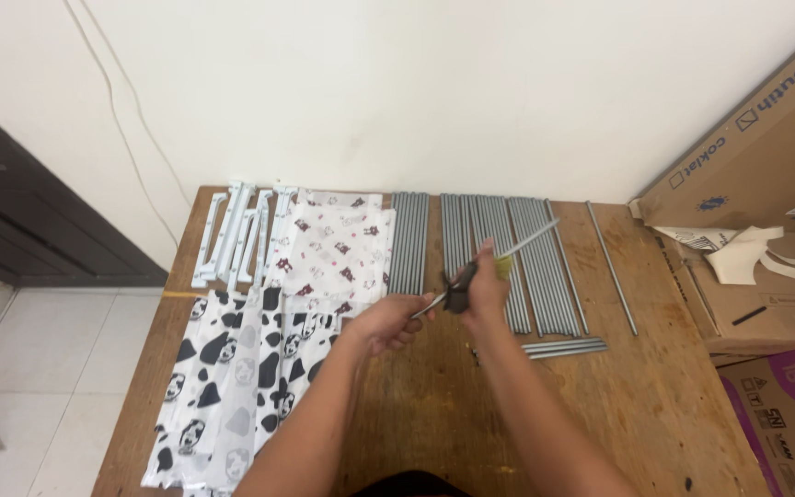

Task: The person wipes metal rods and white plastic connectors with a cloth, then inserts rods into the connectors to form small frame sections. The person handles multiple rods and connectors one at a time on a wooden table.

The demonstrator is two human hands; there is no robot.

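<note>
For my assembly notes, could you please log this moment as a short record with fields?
left hand: grips the near end of a grey metal rod
right hand: on the same rod, with a dark fitting
surface: wooden table
behind the hands: grey rods in rows
left side: cow-print fabric, white plastic frames
</note>
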